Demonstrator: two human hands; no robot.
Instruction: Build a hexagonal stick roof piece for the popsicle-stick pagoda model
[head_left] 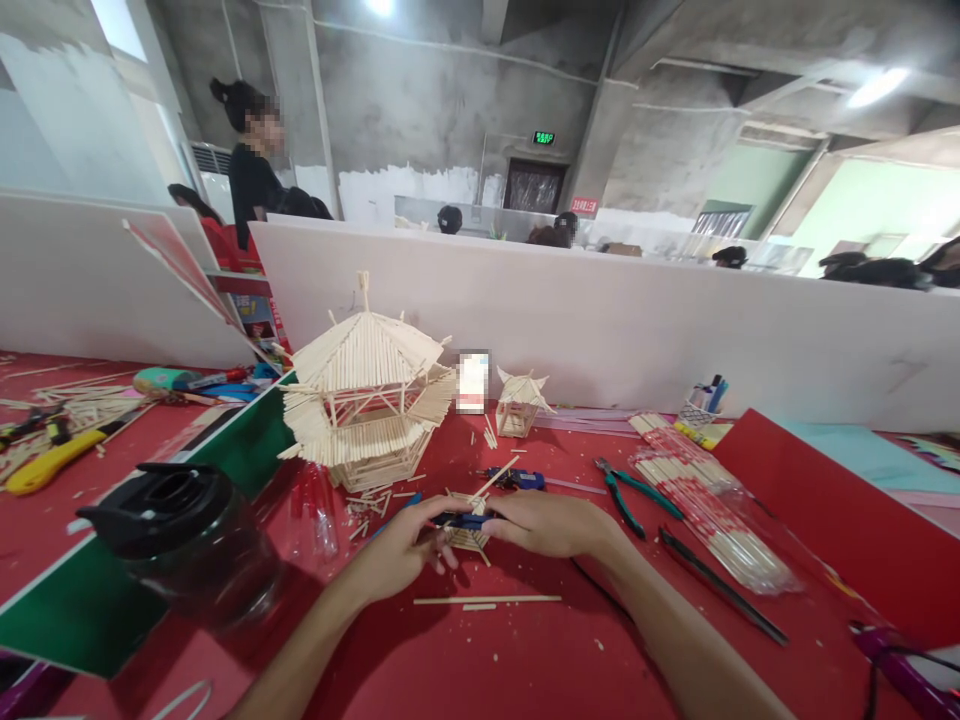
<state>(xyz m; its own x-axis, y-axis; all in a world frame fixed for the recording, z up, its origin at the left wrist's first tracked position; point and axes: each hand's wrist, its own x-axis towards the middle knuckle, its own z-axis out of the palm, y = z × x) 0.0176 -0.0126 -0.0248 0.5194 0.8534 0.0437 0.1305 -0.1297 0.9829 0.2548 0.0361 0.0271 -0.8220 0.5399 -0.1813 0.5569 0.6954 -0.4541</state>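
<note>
Low in the middle, my left hand [409, 548] and my right hand [551, 522] meet over a small stick frame [471, 543] of thin wooden rods. Between my fingers lies a dark blue tool [469, 521]; its exact kind is partly hidden. Both hands are closed on it, the left with some fingers curled below, the right from above. A thin wooden stick [496, 478] slants up from the frame beside my right fingertips. Just in front of me on the red table [420, 665] lie a long stick [487, 600] and a short piece [479, 607].
A large stick pavilion [367, 360] and a small one [519, 405] stand behind. On the right are green-handled pliers [626, 500], long tweezers [724, 588] and bagged chopsticks [720, 510]. A dark-lidded jug [187, 540] stands left, near a green board [97, 605]. A blue glue gun [517, 479] lies behind my hands.
</note>
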